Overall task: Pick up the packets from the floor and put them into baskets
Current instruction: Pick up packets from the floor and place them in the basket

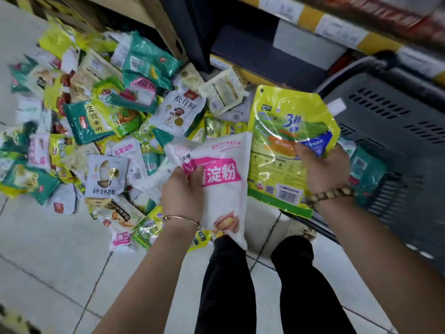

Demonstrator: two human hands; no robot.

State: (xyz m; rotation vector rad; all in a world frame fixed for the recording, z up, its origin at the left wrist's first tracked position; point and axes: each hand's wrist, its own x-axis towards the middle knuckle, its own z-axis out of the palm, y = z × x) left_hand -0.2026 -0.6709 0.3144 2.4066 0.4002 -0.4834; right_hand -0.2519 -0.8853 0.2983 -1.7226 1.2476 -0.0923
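Observation:
My left hand [181, 192] grips a white starch packet [222, 191] with a pink label, held above the floor in front of my knees. My right hand [323, 171] holds a yellow-green spout pouch [281, 145] with a white cap, lifted beside the dark grey plastic basket [395, 121] at the right. A teal packet [367, 174] lies inside the basket. A heap of several packets [101, 121], green, yellow and white, covers the floor to the left and ahead.
Store shelving [337, 22] with yellow price strips runs along the top right. A cardboard box [154, 22] stands behind the heap. Pale floor tiles [48, 261] lie at lower left. My legs in black trousers [226, 285] are at the bottom centre.

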